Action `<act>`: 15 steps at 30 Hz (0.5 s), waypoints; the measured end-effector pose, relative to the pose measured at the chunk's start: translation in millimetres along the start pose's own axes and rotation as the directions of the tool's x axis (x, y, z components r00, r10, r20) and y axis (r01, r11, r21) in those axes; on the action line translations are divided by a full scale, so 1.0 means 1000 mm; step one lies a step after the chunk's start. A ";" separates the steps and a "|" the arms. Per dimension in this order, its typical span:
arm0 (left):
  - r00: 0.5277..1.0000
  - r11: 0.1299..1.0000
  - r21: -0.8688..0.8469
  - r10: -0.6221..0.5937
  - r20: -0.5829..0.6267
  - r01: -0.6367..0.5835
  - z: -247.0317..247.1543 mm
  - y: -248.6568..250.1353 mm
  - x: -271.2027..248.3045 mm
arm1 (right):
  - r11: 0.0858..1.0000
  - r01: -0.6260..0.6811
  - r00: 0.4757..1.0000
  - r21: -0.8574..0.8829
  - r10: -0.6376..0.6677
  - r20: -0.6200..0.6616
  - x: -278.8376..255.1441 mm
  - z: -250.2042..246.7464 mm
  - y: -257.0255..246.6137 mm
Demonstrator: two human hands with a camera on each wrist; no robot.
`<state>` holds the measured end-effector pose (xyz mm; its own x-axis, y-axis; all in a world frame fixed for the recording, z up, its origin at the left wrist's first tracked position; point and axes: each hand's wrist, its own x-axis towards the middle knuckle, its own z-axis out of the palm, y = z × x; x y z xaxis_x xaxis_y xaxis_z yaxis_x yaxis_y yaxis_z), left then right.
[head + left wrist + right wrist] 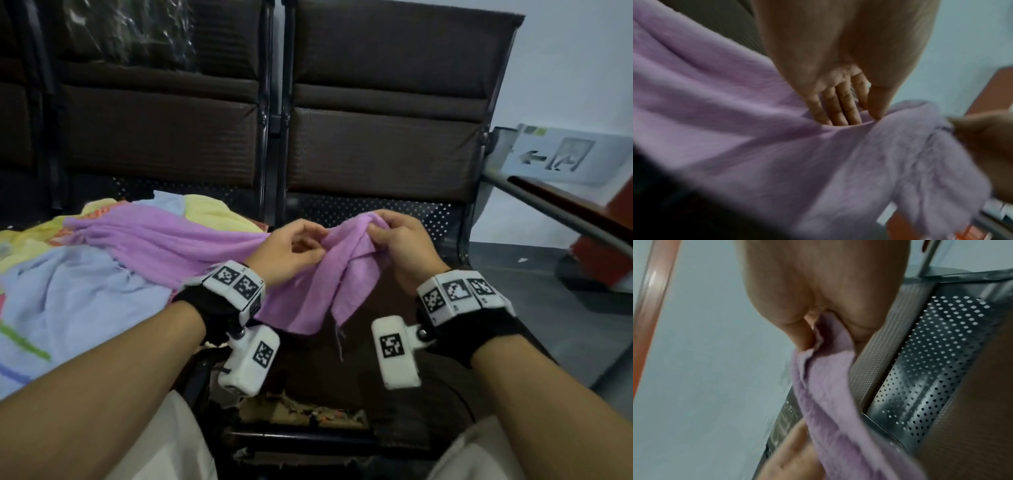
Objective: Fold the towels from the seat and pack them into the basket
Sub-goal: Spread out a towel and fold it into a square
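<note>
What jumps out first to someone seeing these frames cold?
The purple towel, bunched mid-frame over the dark seat: the right hand pinches its top edge, and the left hand pinches it beside that. Next, the pile of blue, yellow and purple towels on the seat to the left. No basket shows in any view.

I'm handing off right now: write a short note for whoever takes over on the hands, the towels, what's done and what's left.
Left hand: pinches the purple towel beside the right hand.
Right hand: grips the bunched top edge of that towel, fingers curled round it.
Purple towel: lifted over the right seat, its far end trailing onto the pile of blue, yellow and striped towels on the left seat.
Done: nothing visibly folded.
Left: fold this towel, then the pile, and pack all. The basket is out of view.
</note>
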<state>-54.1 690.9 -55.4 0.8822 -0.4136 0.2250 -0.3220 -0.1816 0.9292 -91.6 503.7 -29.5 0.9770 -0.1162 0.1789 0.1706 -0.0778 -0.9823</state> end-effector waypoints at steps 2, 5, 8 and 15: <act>0.995 0.985 0.173 0.003 0.101 -0.020 -0.004 -0.018 0.006 | 0.982 -0.061 0.994 0.180 0.076 -0.081 0.009 -0.008 -0.001; 0.972 0.874 0.486 -0.126 0.197 0.015 -0.013 -0.046 0.011 | 0.908 -0.110 0.978 0.404 0.171 -0.118 0.014 -0.014 0.001; 0.963 0.719 0.695 -0.180 0.200 -0.010 -0.013 -0.062 0.011 | 0.820 -0.106 0.974 0.562 0.200 -0.108 0.014 -0.016 -0.001; 0.943 0.827 0.538 -0.029 0.331 -0.163 0.006 -0.052 0.006 | 0.867 -0.106 0.963 0.487 0.212 -0.167 0.001 -0.029 -0.008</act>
<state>-34.3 692.3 -103.7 0.7279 -0.6800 0.0879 -0.5949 -0.5625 0.5742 -95.7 475.9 -20.1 0.9554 -0.2941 -0.0266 0.1066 0.4273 -0.8978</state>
